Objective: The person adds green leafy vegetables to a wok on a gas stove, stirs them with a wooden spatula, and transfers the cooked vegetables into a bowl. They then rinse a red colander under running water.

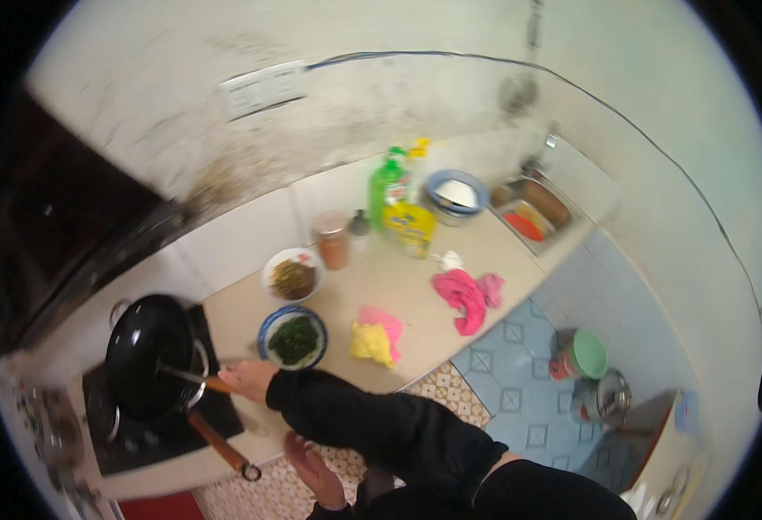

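Note:
My right hand (249, 380) grips the wooden handle of a spatula (215, 383), its metal shaft reaching into a black wok (150, 364). The wok sits on a black cooktop (160, 442) and has a long wooden handle (215, 443) pointing towards me. Whatever lies inside the wok is too dark to tell. My left hand (314, 471) hovers by the counter's front edge, fingers spread and holding nothing. Just beyond my right hand stands a blue-rimmed bowl of chopped greens (294, 340). Behind it is a white bowl of brown seasonings (293, 278).
Along the wall stand a lidded jar (332, 240), a green bottle (386, 192), a yellow pouch (410, 227) and stacked bowls (457, 193). A yellow cloth (371, 343) and a pink cloth (462, 299) lie on the counter (355, 279). A sink (537, 211) is at the far right.

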A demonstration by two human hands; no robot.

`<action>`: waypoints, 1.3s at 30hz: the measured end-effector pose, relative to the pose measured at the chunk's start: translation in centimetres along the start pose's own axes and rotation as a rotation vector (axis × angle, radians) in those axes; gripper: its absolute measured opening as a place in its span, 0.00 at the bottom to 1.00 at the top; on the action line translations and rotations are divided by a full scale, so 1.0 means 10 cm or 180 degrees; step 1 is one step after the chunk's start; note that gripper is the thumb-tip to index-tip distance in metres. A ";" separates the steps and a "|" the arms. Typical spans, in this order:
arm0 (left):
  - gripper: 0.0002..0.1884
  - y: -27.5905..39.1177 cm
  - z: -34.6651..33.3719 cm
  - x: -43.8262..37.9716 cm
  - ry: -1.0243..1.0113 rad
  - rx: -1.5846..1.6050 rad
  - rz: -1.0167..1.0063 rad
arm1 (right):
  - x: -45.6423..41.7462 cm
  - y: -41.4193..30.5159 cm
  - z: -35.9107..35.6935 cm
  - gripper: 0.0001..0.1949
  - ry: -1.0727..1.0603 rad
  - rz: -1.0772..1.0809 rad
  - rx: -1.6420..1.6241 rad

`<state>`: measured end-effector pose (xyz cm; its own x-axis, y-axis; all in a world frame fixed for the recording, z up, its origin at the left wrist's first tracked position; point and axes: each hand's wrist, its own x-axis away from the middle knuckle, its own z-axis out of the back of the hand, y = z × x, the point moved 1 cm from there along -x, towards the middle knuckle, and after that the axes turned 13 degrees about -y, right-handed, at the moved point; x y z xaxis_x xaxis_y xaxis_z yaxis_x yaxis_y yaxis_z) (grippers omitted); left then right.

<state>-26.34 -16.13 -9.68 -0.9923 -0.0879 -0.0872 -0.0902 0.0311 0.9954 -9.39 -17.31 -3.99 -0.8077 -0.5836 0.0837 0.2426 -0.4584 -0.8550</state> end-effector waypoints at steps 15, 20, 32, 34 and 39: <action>0.08 -0.78 -1.73 0.52 -0.2716 -0.1137 -0.0443 | 2.99 2.33 -0.68 0.15 0.2404 -0.0770 -0.4016; 0.13 -2.14 -2.22 0.30 -0.2312 -0.2389 -0.0306 | 4.25 2.11 -0.70 0.12 0.1987 -0.0877 -0.3495; 0.06 -0.37 -4.23 3.55 -0.5560 -0.0180 -0.0531 | 7.95 1.28 -0.86 0.22 0.4952 -0.0973 -0.1201; 0.07 0.08 -4.58 4.32 -0.5702 0.0122 -0.0480 | 7.89 1.61 -1.00 0.24 0.5581 -0.0710 -0.1748; 0.23 -0.74 -5.70 4.69 -0.5382 0.0265 0.2526 | 8.22 1.22 -0.63 0.23 0.6143 -0.1370 -0.1072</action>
<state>-67.39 -77.28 -18.89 0.1824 0.9215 0.3429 0.4239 -0.3883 0.8183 -76.22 -66.63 -10.74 -0.2363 0.9675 -0.0896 0.0057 -0.0908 -0.9959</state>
